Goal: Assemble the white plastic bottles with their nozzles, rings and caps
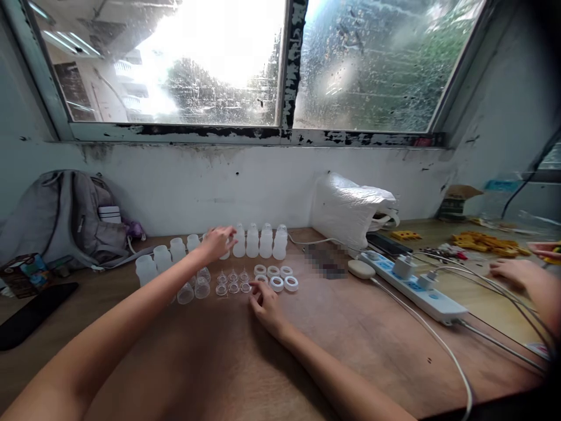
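Observation:
My left hand point(218, 242) reaches over the back row, its fingers around the top of a bottle that is mostly hidden behind it. To its right stand several capped white bottles point(266, 242); to its left are several open white bottles point(162, 257). Clear caps point(202, 285) sit below my left forearm. My right hand point(266, 304) rests on the table, fingers bent, fingertips between the clear nipples point(233, 286) and the white rings point(276, 284). Whether it touches a ring or nipple is too small to tell.
A power strip point(421, 292) with cables and a white puck-shaped device point(361, 269) lie on the right. Behind are a silver bag point(346, 204) and a grey backpack point(74, 216). A dark phone point(37, 316) lies left. Another person's hand point(512, 273) is at far right near yellow parts point(486, 241).

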Tool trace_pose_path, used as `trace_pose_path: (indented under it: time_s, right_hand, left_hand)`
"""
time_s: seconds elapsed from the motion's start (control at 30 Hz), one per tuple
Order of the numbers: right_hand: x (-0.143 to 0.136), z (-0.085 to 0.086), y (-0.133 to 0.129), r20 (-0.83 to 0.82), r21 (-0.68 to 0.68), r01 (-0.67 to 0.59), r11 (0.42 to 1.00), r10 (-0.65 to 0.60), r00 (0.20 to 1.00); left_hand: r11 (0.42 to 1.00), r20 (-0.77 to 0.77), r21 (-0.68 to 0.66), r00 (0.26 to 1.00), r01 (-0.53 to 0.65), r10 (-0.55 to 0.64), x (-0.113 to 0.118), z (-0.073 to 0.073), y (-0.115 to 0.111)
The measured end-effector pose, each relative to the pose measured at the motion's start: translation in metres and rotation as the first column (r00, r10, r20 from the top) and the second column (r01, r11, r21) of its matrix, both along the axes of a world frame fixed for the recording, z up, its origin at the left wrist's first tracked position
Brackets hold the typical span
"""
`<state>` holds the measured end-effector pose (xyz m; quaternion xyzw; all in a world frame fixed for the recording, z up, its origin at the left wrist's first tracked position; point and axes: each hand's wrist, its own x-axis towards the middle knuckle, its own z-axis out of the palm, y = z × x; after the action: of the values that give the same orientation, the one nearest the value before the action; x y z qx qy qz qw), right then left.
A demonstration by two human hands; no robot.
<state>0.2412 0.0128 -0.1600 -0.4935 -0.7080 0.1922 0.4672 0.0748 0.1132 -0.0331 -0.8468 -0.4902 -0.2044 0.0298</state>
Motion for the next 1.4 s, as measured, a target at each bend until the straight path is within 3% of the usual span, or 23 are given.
trace_pose_path:
  time_s: [0.1, 0.2, 0.3, 0.37, 0.5, 0.63, 0.73, 0.97, 1.17, 1.4]
  right_hand:
    - [-0.002, 0.001, 0.004, 0.088, -0.036, 0.038, 0.999, -0.035, 0.996]
    - [-0.009, 0.001, 0.008, 0.198, -0.053, 0.089, 0.995, -0.077, 0.977]
    - [-0.016, 0.001, 0.012, 0.269, -0.038, 0.141, 0.989, -0.125, 0.955]
    - [-0.016, 0.001, 0.015, 0.245, -0.043, 0.162, 0.986, -0.147, 0.958]
    - [-0.007, 0.003, 0.019, 0.177, -0.05, 0.19, 0.981, -0.178, 0.968]
    - [0.007, 0.008, 0.015, 0.268, 0.056, 0.255, 0.965, -0.26, 0.928]
    - [0.01, 0.009, 0.013, 0.406, 0.124, 0.273, 0.954, -0.3, 0.863]
    - [-0.003, 0.007, 0.018, 0.6, 0.324, 0.145, 0.935, -0.321, 0.733]
    - [0.001, 0.007, 0.02, 0.466, 0.31, 0.179, 0.934, -0.313, 0.827]
    - [0.002, 0.004, 0.019, 0.442, 0.195, 0.063, 0.979, -0.145, 0.885]
  left_hand:
    - [0.99, -0.104, 0.135, 0.994, 0.047, -0.033, -0.033, -0.027, -0.046]
    - [0.957, -0.134, 0.286, 0.986, -0.053, 0.094, -0.058, -0.064, -0.077]
    - [0.915, -0.089, 0.378, 0.978, -0.142, 0.188, -0.064, -0.093, -0.095]
    - [0.913, -0.065, 0.391, 0.986, -0.119, 0.156, -0.058, -0.103, -0.104]
    - [0.951, -0.067, 0.297, 0.995, 0.086, -0.069, -0.04, -0.107, -0.119]
    - [0.96, -0.029, 0.129, 0.969, 0.249, -0.247, -0.032, -0.11, -0.127]
    - [0.963, 0.049, 0.063, 0.963, 0.263, -0.266, -0.035, -0.111, -0.126]
    - [0.965, 0.131, 0.039, 0.956, 0.26, -0.263, -0.043, -0.108, -0.124]
    - [0.96, 0.141, 0.038, 0.95, 0.276, -0.278, -0.041, -0.107, -0.126]
    - [0.955, 0.13, 0.034, 0.946, 0.295, -0.297, -0.041, -0.109, -0.125]
